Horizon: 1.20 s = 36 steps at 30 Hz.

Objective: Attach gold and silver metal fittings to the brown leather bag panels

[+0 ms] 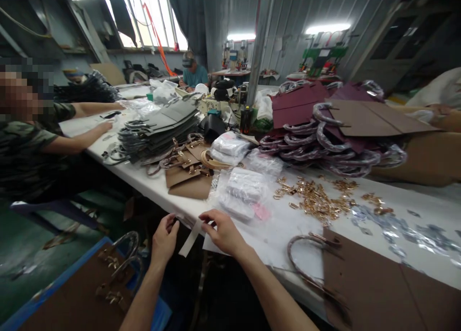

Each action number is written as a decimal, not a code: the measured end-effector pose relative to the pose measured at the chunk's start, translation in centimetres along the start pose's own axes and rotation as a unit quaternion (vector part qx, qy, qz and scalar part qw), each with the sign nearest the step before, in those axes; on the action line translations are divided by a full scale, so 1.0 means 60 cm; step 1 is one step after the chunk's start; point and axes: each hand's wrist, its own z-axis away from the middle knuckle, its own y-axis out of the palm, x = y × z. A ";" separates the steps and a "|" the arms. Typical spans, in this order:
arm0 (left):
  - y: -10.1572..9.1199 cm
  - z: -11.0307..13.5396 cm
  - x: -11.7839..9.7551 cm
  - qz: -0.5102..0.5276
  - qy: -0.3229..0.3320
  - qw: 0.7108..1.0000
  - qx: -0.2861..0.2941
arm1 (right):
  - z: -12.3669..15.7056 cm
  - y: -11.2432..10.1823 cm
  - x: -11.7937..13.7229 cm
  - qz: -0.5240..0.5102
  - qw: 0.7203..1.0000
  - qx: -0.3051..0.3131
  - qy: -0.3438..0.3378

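At the table's front edge, my right hand (224, 232) pinches the upper end of a short pale strip (190, 239). The strip hangs down at a slant toward the lower left. My left hand (164, 239) is a little to the left, its thumb and fingers drawn together. Something small and dark shows at those fingertips, too unclear to name. Beyond both hands lies a brown bag piece (192, 181) with metal fittings. Plastic-wrapped white packets (245, 184) lie just past my right hand.
Gold metal fittings (317, 199) and silver plates (399, 230) are scattered at right. A brown panel with a handle (389, 283) overhangs the front edge. Purple panels (300, 103) and grey panels (169, 117) form stacks. A co-worker (29, 134) sits left; brown bag pieces (68, 292) lie low left.
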 end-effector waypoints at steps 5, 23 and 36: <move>0.016 -0.045 0.032 -0.050 0.047 0.997 0.043 | -0.069 0.050 -0.040 0.041 0.999 -0.013 0.008; -0.022 -0.080 0.008 -0.103 0.111 0.961 0.232 | -0.061 0.054 -0.070 -0.036 0.993 -0.109 0.042; -0.022 -0.102 -0.045 -0.119 0.054 0.940 0.315 | -0.063 0.053 -0.065 -0.047 0.993 -0.107 0.036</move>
